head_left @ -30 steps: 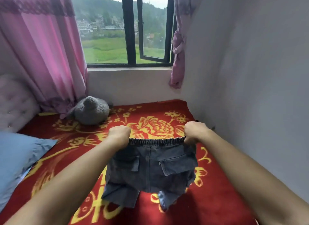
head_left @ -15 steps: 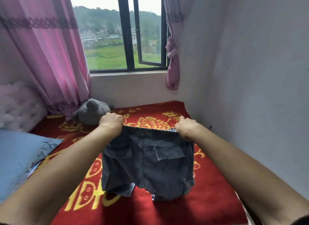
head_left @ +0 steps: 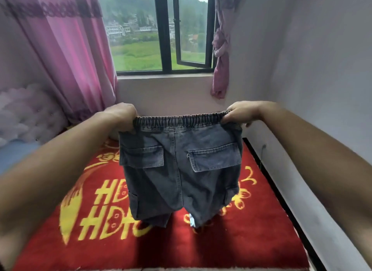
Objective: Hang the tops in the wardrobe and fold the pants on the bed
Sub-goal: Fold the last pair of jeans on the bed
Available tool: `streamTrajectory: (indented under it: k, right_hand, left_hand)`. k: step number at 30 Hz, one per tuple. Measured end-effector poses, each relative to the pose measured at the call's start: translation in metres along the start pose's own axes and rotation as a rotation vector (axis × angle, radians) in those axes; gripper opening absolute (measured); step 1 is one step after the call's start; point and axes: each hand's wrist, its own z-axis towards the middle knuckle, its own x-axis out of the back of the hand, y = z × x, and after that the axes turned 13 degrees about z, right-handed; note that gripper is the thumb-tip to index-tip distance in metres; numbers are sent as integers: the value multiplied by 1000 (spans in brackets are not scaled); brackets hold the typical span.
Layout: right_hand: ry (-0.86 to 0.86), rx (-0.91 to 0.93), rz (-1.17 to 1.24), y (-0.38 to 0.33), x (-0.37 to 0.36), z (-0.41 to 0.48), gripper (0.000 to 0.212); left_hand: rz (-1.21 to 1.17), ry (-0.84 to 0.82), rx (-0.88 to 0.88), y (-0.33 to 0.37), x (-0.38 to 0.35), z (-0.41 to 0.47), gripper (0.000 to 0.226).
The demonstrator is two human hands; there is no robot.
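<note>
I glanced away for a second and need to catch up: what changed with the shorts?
The left hand and right hand raised the shorts and stretched the waistband wider. The legs now hang straighter over the red blanket. Both hands grip the waistband ends as before.

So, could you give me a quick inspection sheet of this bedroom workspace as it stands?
Surface: bed, covered in red with yellow flowers and letters.
Job's things: grey denim shorts, held up by the elastic waistband, back pockets facing the camera, legs hanging over the bed.
Clutter: blue pillow at the left edge.
Hands: left hand grips the waistband's left end; right hand grips its right end.
Cables: what looks like a thin cord on the wall beside the bed.
Surroundings: window partly open, pink curtains, tufted headboard.
</note>
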Motion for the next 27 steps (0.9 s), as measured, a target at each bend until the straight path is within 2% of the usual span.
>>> streamTrajectory:
  k: [2, 6, 9, 12, 14, 16, 21, 24, 27]
  right_hand:
    - [-2, -8, -80, -10, 9, 18, 23]
    - [54, -29, -312, -36, 22, 84, 20]
    - [215, -17, -362, -51, 35, 144, 34]
    - [421, 60, -251, -58, 55, 210, 47]
    - [565, 126, -206, -65, 76, 246, 40]
    - [707, 187, -171, -76, 101, 265, 33]
    - [1045, 385, -2, -107, 151, 274, 36]
    - [1146, 451, 43, -116, 159, 265, 34]
    - [1128, 465, 29, -113, 150, 254, 36]
  left_hand:
    - [-16, -66, -11, -6, 4, 18, 24]
    - [-257, -175, -56, -24, -3, 98, 19]
    - [-481, -177, -77, -39, -4, 159, 14]
    - [-461, 29, -57, -54, 3, 219, 18]
    - [-446, 216, -7, -67, 17, 254, 13]
    - [-425, 379, 55, -81, 37, 284, 24]
    - [-513, 768, 182, -103, 98, 303, 42]
    - [-601, 886, 186, -107, 115, 298, 45]
    - [-576, 885, 163, -107, 107, 290, 45]
